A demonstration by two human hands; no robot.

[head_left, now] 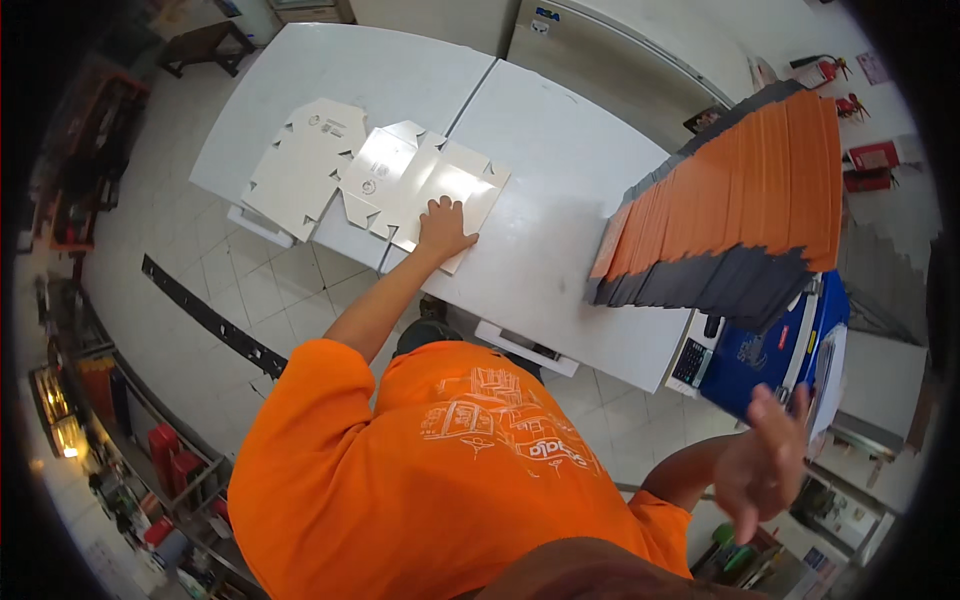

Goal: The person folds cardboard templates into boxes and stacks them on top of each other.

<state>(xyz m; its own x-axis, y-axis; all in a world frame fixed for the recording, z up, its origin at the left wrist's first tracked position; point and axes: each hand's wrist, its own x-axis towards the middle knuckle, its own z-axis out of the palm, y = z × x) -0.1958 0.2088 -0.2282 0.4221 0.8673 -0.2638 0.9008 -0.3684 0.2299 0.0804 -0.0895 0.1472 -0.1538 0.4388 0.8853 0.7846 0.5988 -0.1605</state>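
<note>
Cream die-cut cardboard [300, 175] with notched edges and small dark prints lies flat on the white table [530, 255]. It spreads across the table's seam; I cannot tell whether it is one sheet or two overlapping ones. My left hand [445, 230] rests on its near right part, fingers spread and palm down. Away from the table, at the lower right, my right hand [765, 465] is raised with its fingers apart and nothing in it. A tall leaning stack of flat orange and dark grey cardboard [725, 195] stands at the table's right end.
Beside the stack are a calculator [690, 360] and a blue case or bag [760, 350]. A dark perforated strip [210, 318] crosses the tiled floor at left. Crowded shelves [165, 465] line the left side. A low dark bench [205, 45] stands far left.
</note>
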